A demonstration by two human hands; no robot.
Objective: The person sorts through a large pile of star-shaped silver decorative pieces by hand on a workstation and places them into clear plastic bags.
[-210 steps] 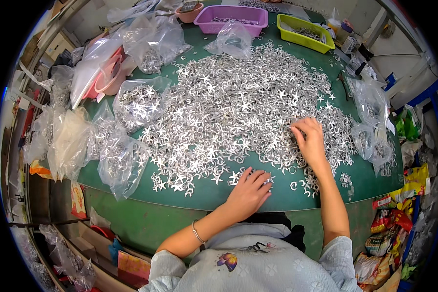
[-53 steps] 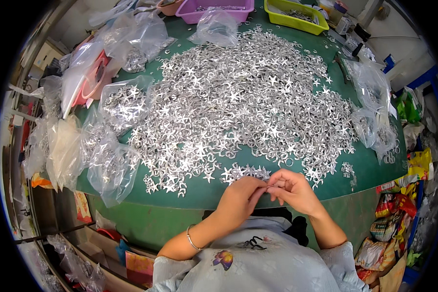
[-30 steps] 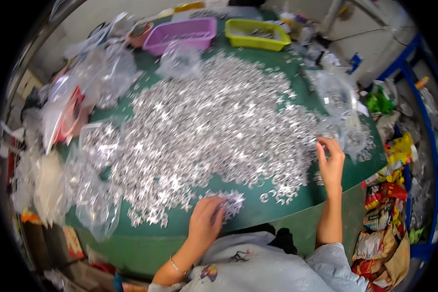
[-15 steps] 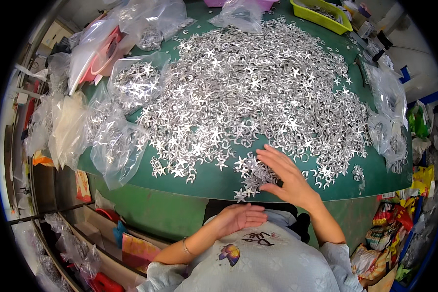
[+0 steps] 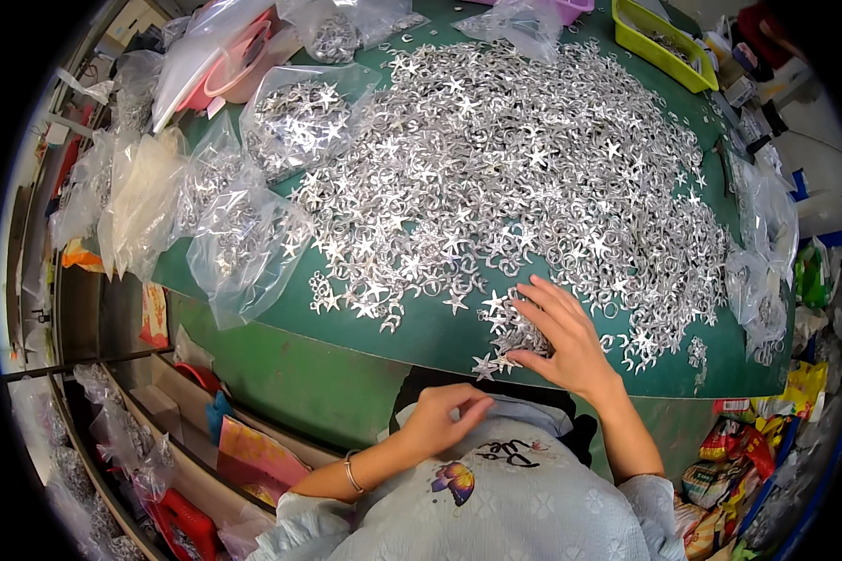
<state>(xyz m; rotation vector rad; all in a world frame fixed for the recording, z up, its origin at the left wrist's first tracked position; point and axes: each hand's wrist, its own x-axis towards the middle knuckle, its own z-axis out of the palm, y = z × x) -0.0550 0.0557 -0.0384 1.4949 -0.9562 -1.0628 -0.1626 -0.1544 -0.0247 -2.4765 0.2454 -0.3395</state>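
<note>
A small heap of silvery metal starfish-shaped and crescent-shaped pieces (image 5: 511, 329) lies at the near edge of the green table. My right hand (image 5: 568, 346) is open beside it, fingers stretched toward the far side and thumb apart, its inner side against the heap. Nearer my body, just off the table edge, my left hand (image 5: 442, 417) is loosely closed with fingers curled toward the thumb; whatever may be inside is hidden. Beyond both hands spreads a large pile of the same silvery pieces (image 5: 533, 154).
Clear plastic bags of pieces (image 5: 243, 248) line the table's left side, near pink baskets (image 5: 239, 75). A yellow-green tray (image 5: 662, 42) stands at the far right, and another plastic bag (image 5: 758, 271) hangs over the right edge. Below left are open compartments (image 5: 173, 411).
My left hand has gone from flat with fingers extended to curled. My right hand keeps its place beside the small heap. The view has shifted, moving the table contents rightward.
</note>
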